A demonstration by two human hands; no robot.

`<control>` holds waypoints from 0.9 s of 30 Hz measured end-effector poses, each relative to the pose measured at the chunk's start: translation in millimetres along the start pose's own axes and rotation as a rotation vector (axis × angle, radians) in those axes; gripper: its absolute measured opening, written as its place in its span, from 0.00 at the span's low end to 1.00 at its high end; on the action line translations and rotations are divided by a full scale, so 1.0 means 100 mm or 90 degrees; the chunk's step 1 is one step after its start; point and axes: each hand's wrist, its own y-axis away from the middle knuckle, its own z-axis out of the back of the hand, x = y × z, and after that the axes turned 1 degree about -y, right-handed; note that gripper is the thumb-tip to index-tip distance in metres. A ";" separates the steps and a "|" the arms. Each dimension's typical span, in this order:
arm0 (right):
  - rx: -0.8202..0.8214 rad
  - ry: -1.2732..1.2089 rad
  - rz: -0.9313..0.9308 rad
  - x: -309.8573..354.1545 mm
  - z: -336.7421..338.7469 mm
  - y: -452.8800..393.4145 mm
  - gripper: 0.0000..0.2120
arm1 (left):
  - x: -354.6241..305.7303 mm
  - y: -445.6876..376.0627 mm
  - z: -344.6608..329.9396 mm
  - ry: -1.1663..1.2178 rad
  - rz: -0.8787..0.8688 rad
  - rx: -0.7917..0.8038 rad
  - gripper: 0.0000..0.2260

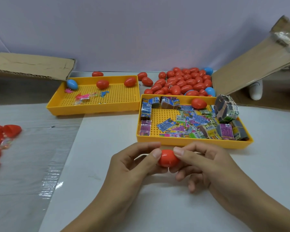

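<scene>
A red plastic egg is held just above the white table, in front of me at the centre. My left hand pinches its left end between thumb and fingers. My right hand pinches its right end the same way. The egg looks closed, with a seam line across its middle.
A yellow tray right behind the hands holds several printed paper packets and one red egg. A second yellow tray at back left holds small toys and eggs. A heap of red eggs lies behind. Red egg halves sit far left. Cardboard flaps stand at the sides.
</scene>
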 end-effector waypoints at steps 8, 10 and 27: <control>0.029 0.018 0.017 0.02 0.04 0.02 0.11 | 0.01 0.00 0.01 0.034 0.014 0.008 0.17; 0.027 0.034 0.045 0.03 0.06 0.02 0.14 | 0.01 0.00 0.02 0.034 0.018 0.022 0.17; 0.002 0.087 0.143 -0.03 0.08 0.03 0.13 | -0.03 0.03 0.00 0.024 -0.028 0.050 0.18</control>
